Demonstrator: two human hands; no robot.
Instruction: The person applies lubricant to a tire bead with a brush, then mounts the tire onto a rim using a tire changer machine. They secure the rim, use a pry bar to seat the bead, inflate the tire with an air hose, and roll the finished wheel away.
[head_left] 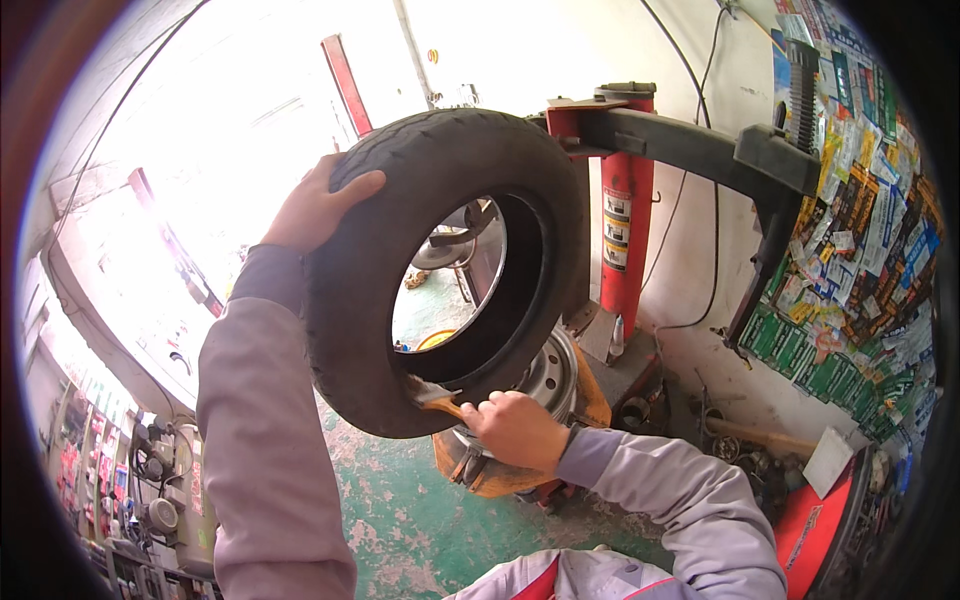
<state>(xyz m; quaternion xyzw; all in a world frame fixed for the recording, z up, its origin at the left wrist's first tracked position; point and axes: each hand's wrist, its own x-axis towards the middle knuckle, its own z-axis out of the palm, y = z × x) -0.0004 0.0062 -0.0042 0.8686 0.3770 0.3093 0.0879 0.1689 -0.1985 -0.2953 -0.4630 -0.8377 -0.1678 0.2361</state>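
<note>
Head view: left hand [318, 205] fingers grip raised tyre [440, 270]; right hand [515, 428] fingers clench brush [432, 396].

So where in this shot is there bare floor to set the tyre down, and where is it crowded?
The green floor lies bare between the left sleeve and the orange machine base. Right of the red column, by the wall, tools and parts crowd the floor. The left hand grips the tyre up top; the right hand holds a brush at its inner rim.
</note>
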